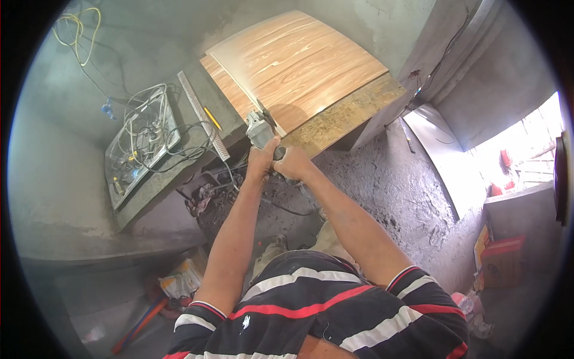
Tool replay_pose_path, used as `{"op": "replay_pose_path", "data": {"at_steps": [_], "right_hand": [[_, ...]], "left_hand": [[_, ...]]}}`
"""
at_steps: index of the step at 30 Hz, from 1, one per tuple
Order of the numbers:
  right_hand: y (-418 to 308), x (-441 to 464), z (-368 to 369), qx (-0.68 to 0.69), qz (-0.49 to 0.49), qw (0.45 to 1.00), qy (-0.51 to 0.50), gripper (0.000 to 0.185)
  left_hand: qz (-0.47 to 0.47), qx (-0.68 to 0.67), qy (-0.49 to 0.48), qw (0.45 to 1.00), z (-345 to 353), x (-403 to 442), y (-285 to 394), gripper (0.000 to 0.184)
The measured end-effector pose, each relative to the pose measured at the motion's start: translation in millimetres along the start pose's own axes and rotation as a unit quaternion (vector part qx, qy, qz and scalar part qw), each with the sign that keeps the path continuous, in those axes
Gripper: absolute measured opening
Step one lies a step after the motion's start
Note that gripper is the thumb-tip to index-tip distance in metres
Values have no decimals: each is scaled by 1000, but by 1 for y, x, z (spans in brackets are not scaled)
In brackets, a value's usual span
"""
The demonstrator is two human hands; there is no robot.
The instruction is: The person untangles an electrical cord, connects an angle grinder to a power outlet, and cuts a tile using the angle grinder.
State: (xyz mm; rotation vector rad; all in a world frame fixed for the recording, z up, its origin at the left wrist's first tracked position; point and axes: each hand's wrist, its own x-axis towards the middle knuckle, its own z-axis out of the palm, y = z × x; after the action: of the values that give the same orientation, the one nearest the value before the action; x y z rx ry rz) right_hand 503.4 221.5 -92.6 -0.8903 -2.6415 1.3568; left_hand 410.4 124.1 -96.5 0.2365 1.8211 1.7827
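Observation:
An angle grinder (260, 128) is held by both hands at the near left edge of a wood-patterned panel (305, 60). Its disc stands upright at the panel, where a narrow cut line runs back toward the far left. My left hand (263, 159) wraps round the grinder's body. Beside it, my right hand (293, 164) is closed round the rear of the tool. The panel lies on a yellowish board (350, 113) on the ledge.
Left on the ledge are a perforated metal strip (203, 113), a yellow pencil (213, 118) and a tray (173, 128) of tangled cables. A white panel (445, 158) leans at right. A cable loops over the rough floor (382, 179). A red-topped box (502, 263) stands lower right.

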Motion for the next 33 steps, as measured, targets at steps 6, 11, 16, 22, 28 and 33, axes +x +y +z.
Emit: {"op": "replay_pose_path", "data": {"at_steps": [6,11,16,22,28,33], "right_hand": [[-3,-6,-4,11,3,1000,-14,61],[-7,-1,-5,1,13,999,-34,60],[-5,-1,-3,12,11,999,-30,56],[3,-2,0,20,11,999,-25,56],[2,-5,-2,14,16,999,-27,64],[5,-5,0,14,15,1000,-22,65]], "left_hand": [[-11,20,2,1000,0,-1,0,38],[-8,1,-12,1000,-2,1,1,42],[-29,16,-18,999,-4,7,-5,41],[-1,22,11,1000,-2,8,-13,38],[-9,29,6,1000,1,-3,-3,38],[-6,18,8,1000,3,-6,-4,46]]}}
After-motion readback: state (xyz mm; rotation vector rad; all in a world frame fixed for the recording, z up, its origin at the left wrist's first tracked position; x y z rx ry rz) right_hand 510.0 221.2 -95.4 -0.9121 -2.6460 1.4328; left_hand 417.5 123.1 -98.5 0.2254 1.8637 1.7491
